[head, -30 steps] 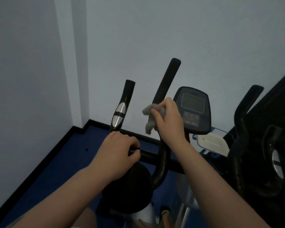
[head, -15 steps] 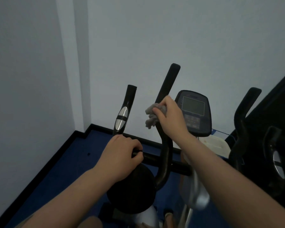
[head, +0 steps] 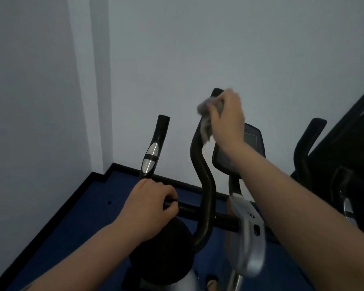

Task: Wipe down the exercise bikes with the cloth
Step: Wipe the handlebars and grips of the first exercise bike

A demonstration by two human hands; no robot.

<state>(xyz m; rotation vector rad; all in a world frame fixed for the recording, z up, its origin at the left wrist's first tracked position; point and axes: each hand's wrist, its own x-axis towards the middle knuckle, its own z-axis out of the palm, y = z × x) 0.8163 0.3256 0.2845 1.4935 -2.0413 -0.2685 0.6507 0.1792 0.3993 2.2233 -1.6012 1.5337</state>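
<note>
Head view: grey cloth (head: 206, 120) bunched in right hand (head: 227, 120), fingers curled round it, pressed against the top of the curved black handlebar (head: 204, 185). Left hand (head: 149, 206), lower and to the left, wrapped round the cross bar (head: 198, 211), beneath the short grip with silver sensor (head: 149, 158). Console (head: 250, 141) partly hidden behind right wrist. Judged early in the task: one handlebar nearly covered, console, short grip and the second bike (head: 307, 148) further right apparently untouched. Compared with a second earlier, cloth carried from mid-bar up to the tip; left hand unmoved.
</note>
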